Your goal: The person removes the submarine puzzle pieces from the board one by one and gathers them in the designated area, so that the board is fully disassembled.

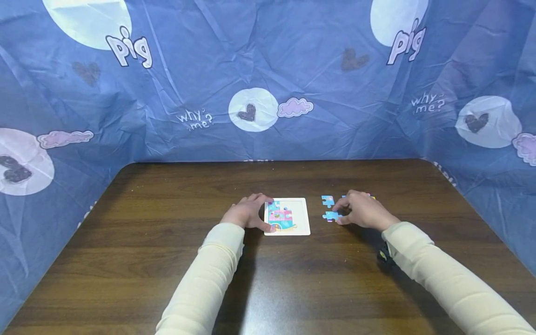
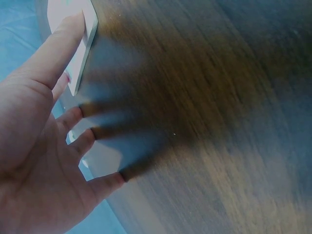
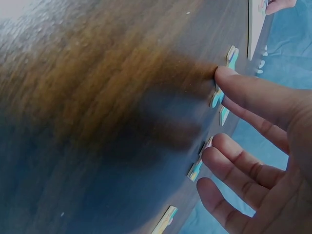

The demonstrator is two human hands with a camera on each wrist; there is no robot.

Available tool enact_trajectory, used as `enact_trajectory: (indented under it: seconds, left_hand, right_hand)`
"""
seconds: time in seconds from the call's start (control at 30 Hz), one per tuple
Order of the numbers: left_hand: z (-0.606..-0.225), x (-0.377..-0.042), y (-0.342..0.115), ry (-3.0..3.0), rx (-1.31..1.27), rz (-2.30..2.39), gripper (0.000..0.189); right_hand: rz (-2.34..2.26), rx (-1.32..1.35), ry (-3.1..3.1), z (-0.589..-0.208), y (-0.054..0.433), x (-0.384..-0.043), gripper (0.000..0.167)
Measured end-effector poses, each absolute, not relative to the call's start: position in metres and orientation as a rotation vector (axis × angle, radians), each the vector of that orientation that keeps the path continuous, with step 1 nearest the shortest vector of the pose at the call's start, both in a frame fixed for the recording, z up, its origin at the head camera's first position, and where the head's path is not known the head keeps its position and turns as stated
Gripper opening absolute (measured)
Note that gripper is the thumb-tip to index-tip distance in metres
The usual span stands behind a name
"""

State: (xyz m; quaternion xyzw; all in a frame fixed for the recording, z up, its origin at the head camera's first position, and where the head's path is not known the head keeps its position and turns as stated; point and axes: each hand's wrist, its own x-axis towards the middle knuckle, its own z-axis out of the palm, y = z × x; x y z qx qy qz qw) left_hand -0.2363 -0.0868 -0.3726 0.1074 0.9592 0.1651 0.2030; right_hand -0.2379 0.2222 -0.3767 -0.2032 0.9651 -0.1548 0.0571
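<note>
A square white puzzle tray point(image 1: 302, 217) lies flat on the table, its left part filled with colourful pieces point(image 1: 281, 216). At the tray's left side, my left hand point(image 1: 247, 211) rests its thumb and index finger on the frame; the other fingers point(image 2: 105, 185) are spread on the table. To the tray's right, my right hand point(image 1: 363, 210) pinches a blue puzzle piece point(image 1: 331, 216) between thumb and index finger, on the table. Just behind it lies another blue piece point(image 1: 327, 200). Further loose pieces are partly hidden behind the right hand; the right wrist view shows one piece point(image 3: 165, 220) apart.
The brown wooden table point(image 1: 167, 260) stretches around the tray, with its far edge against a blue printed cloth point(image 1: 326, 135). Something dark point(image 1: 383, 255) shows under the right sleeve at the wrist.
</note>
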Motion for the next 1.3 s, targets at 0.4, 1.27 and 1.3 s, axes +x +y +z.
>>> enact_trajectory:
  seconds: [0.4, 1.27, 1.3]
  left_hand:
    - [-0.371, -0.235, -0.088, 2.671, 0.302, 0.463, 0.082]
    - [-0.374, -0.237, -0.088, 2.683, 0.307, 0.468, 0.080]
    - [-0.374, -0.236, -0.088, 2.683, 0.309, 0.466, 0.081]
  right_hand:
    - [-0.545, -0.698, 2.901, -0.374, 0.220, -0.243, 0.031]
    - [-0.890, -0.628, 2.770, -0.382, 0.150, -0.247, 0.034]
    - [-0.881, -0.637, 2.774, -0.383, 0.148, -0.246, 0.034]
